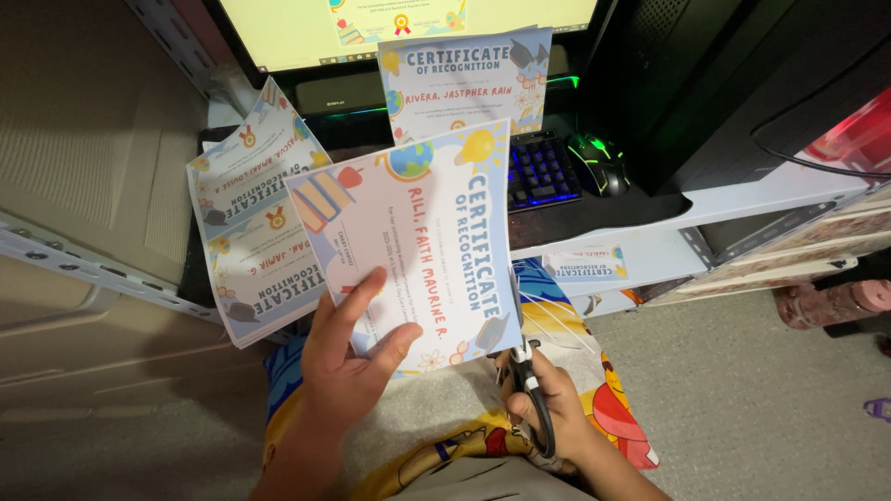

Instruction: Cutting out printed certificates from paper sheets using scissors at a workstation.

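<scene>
My left hand holds a printed certificate sheet, pale with blue lettering and cartoon school pictures, turned sideways above my lap. My right hand grips a pair of scissors with dark handles. The blades reach up along the sheet's right edge, and thin white paper strips hang beside them.
A stack of similar certificates leans at the left, and another stands against the monitor. A backlit keyboard and mouse sit on the desk, beside a dark computer tower. A colourful cloth covers my lap.
</scene>
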